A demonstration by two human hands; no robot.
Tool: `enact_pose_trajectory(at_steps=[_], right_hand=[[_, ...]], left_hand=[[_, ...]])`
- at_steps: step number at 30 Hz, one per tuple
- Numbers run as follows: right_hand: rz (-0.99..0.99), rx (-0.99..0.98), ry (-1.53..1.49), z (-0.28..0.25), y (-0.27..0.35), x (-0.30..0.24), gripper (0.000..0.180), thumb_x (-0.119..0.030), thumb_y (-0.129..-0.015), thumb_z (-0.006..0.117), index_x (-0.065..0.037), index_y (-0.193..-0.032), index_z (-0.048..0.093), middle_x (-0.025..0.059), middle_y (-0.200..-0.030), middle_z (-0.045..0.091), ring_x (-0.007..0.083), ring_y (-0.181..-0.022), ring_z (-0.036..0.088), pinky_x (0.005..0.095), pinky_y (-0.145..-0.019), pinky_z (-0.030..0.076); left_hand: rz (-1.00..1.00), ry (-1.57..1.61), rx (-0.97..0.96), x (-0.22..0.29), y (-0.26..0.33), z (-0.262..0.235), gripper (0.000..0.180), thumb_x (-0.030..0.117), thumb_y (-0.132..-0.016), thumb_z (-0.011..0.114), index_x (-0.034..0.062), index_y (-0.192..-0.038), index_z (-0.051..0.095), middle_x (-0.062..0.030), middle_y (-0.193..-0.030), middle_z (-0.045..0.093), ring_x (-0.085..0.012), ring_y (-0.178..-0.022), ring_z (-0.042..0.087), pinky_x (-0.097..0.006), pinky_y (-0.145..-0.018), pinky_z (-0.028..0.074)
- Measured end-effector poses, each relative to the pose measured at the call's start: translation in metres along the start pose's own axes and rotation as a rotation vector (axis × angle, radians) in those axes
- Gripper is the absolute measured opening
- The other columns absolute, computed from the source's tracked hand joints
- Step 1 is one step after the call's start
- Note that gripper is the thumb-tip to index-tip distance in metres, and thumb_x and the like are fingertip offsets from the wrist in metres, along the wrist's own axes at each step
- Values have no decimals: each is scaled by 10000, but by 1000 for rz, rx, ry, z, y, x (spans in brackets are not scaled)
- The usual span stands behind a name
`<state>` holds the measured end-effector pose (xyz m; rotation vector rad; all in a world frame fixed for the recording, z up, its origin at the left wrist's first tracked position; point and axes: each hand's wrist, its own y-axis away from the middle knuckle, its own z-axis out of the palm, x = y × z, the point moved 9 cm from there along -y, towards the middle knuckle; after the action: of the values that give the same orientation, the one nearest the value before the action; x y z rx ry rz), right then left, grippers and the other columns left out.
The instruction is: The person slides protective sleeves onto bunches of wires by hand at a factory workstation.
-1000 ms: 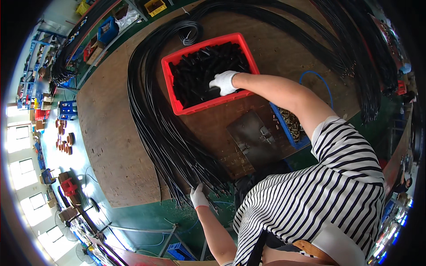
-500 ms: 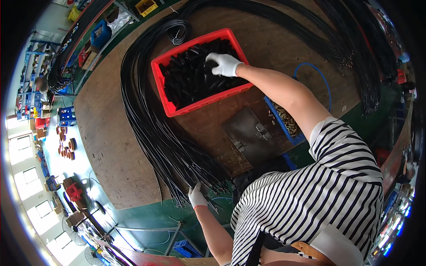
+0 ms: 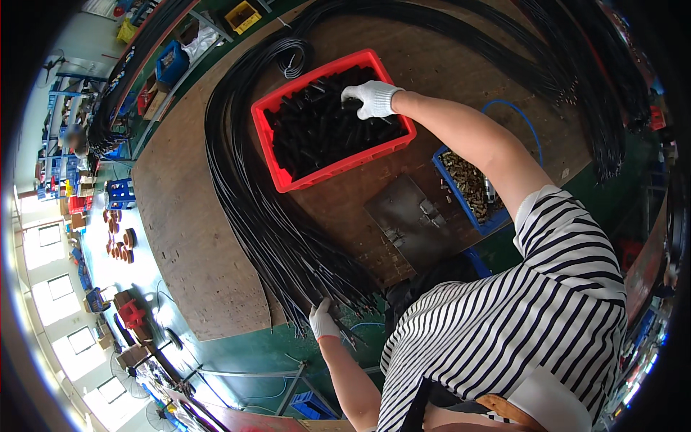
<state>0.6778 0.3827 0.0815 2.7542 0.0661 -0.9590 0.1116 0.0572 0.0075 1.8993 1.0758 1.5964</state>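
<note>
Nearest, the black-and-white striped shirt [image 3: 518, 309] hides the near edge of the table and whatever lies under it. Ahead of it, the left hand [image 3: 324, 320], in a white knitted glove, is at the loose ends of a long bundle of thin black cables [image 3: 266, 216]; its fingertips are partly lost among the ends, so I cannot tell whether they grip any. Right of those fingers lies a dark, flat metal plate [image 3: 409, 219] with small fittings, and farther right a blue plastic tray [image 3: 481, 225] of small brass-coloured pieces [image 3: 464, 180], partly covered by the forearm. Farther out, the right hand [image 3: 373, 99], also white-gloved, has its fingers and thumb curved around a narrow dark gap; whether a piece sits there cannot be made out. Below and left of these fingers, short black tubular pieces [image 3: 317, 129] fill a red plastic bin [image 3: 338, 175], too dark to separate clearly. Beyond the right fingers, more black cables [image 3: 468, 43] run out of sight at the upper edge.
</note>
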Motion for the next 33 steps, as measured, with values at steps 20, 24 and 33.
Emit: enact_pose_trajectory(at_steps=[20, 24, 33], right_hand=[[-369, -235, 603, 68, -37, -66, 463, -84, -880, 619, -191, -1328, 667, 174, -1064, 778, 404, -994, 749, 543, -819, 582], [-206, 34, 111, 21, -23, -93, 405, -219, -890, 699, -173, -1291, 666, 195, -1092, 764, 435, -1024, 720, 537, -870, 560], [-49, -46, -924, 111, 128, -158, 427, -78, -885, 816, -124, -1261, 618, -29, -1034, 627, 72, -895, 624, 259, -754, 540]], left_hand=[[27, -64, 72, 17, 4, -11, 355, 416, -1065, 613, 92, -950, 701, -4, -739, 634, -124, -559, 535, -296, -516, 387], [-51, 92, -14, -5, -4, -33, 199, 257, -1021, 618, 87, -1005, 719, -17, -781, 671, -145, -606, 590, -320, -538, 428], [-207, 187, -234, -17, -31, -30, 187, 164, -1000, 656, 28, -1099, 737, -70, -896, 748, -196, -728, 697, -329, -624, 529]])
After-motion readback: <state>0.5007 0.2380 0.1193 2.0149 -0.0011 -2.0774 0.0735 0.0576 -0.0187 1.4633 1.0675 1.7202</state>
